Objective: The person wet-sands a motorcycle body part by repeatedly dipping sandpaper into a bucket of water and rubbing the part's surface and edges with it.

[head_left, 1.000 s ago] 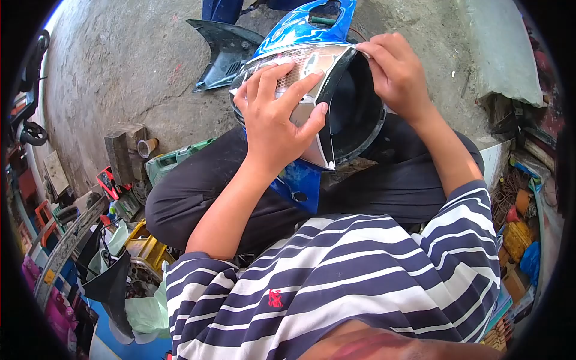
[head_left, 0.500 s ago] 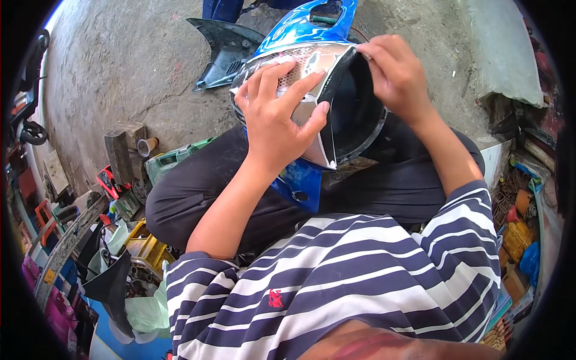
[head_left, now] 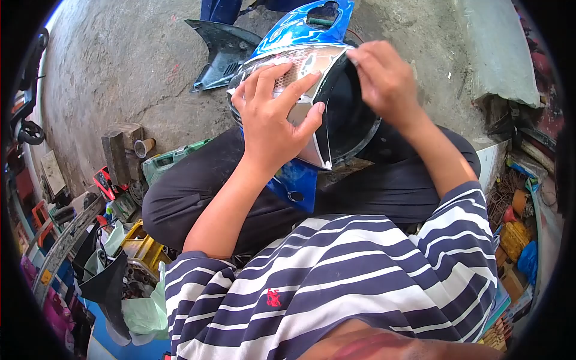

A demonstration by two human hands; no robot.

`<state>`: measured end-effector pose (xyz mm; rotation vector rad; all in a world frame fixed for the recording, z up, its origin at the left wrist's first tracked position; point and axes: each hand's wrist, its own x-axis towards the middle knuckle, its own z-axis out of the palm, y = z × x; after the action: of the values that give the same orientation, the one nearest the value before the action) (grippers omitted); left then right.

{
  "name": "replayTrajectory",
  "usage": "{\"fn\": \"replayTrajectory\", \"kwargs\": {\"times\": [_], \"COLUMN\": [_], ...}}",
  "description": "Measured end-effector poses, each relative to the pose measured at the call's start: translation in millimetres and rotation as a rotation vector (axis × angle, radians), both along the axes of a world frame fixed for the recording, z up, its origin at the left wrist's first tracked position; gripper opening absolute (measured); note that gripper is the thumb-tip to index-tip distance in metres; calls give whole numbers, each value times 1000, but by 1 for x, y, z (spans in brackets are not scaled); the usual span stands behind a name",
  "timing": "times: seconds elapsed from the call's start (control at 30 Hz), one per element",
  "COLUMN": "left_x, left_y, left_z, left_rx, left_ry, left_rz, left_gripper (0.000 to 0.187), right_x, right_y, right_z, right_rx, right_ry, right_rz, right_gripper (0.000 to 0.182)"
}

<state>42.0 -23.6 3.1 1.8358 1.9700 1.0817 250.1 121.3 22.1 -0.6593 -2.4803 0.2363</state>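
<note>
A glossy blue vehicle body panel [head_left: 294, 36] lies across my lap, with a patterned, pale and brown section [head_left: 324, 58] below its blue top. My left hand [head_left: 273, 108] rests on that section, fingers spread and thumb near its dark edge. At the section's upper right corner, my right hand [head_left: 384, 81] has its fingertips pinched together; what lies between them is too small to make out. Behind the edge a black round tub-like thing [head_left: 348, 117] shows its hollow inside. A blue lower piece [head_left: 297, 186] with a hole sticks out beneath my left wrist.
A dark panel piece [head_left: 219, 51] lies on the concrete floor [head_left: 120, 60] beyond. On the left are wooden blocks [head_left: 114, 156], a green case [head_left: 171, 161] and a yellow crate [head_left: 141, 246]. Clutter with a blue bag [head_left: 528, 262] sits at the right.
My right hand has shifted slightly left and down along the panel's corner, its fingers curled closer together. My left hand stays spread on the panel. The whole view has moved a little.
</note>
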Motion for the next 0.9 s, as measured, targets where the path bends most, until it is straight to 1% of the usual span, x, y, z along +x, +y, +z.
{"fn": "replayTrajectory", "kwargs": {"times": [0.07, 0.17, 0.27, 0.4, 0.53, 0.67, 0.8, 0.9], "left_x": [2, 0, 2, 1, 1, 0, 1, 0], "left_y": [2, 1, 1, 2, 1, 1, 2, 0], "left_z": [0, 2, 0, 0, 0, 0, 0, -1], "left_rx": [0, -9, -2, 3, -4, 6, 5, 4], "left_ry": [-4, 2, -2, 3, -7, -3, -11, -10], "left_rz": [1, -1, 3, 1, 0, 2, 3, 1], "left_gripper": [47, 47, 47, 48, 47, 47, 47, 46], "right_x": [-2, 5, 0, 5, -2, 5, 1, 6], "right_y": [-3, 12, -3, 14, -4, 12, -1, 13], "right_z": [-1, -1, -3, -2, 0, -3, 3, -3], "right_rx": [1, 22, -10, 2, -16, -15, -9, 11], "right_ry": [21, -2, 10, 13, 26, 12, -16, -20], "right_rz": [15, -32, 11, -31, 14, -57, 13, -39], "right_gripper": [24, 23, 24, 26, 24, 25, 27, 29]}}
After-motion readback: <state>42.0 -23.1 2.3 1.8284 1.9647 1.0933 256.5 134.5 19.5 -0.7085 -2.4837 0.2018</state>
